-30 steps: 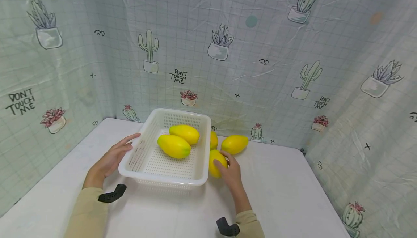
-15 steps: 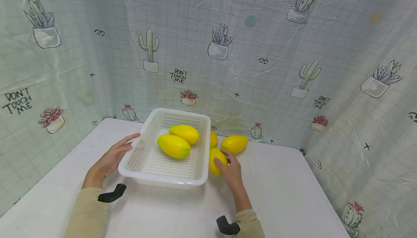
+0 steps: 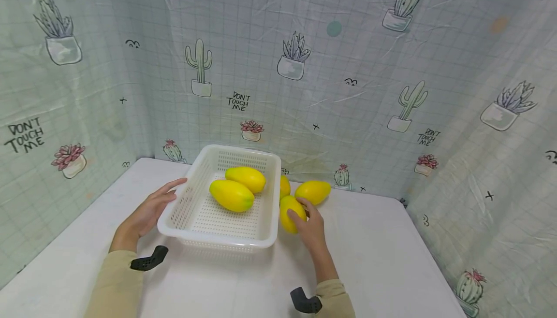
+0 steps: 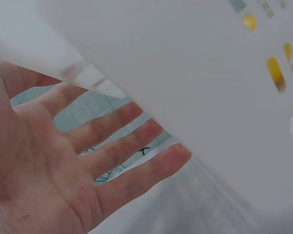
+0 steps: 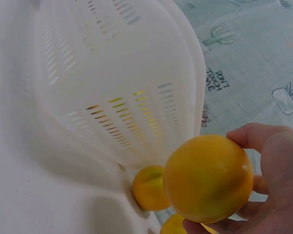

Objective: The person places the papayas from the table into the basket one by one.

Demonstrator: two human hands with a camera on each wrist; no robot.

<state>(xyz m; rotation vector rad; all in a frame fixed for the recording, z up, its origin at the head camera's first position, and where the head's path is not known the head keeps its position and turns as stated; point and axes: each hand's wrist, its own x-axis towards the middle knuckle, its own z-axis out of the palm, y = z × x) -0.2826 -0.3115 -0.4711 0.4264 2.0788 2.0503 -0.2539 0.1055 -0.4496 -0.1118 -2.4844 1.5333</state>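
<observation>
A white perforated plastic basket holds two oval yellow fruits, a front one with a green tip and one behind it. They look like mangoes or papayas. My left hand is at the basket's left side; in the left wrist view its straight fingers touch the basket's outside near the rim. At the basket's right, my right hand grips another yellow fruit between thumb and fingers; its rounded end faces the right wrist view.
Beyond the gripped fruit lie two more yellow fruits: one partly hidden by the basket rim, another farther right. The white table ends at a cactus-print curtain at the back and sides.
My right hand and its fruit have shifted slightly away from me and to the right. The left hand and basket stay almost in place.
</observation>
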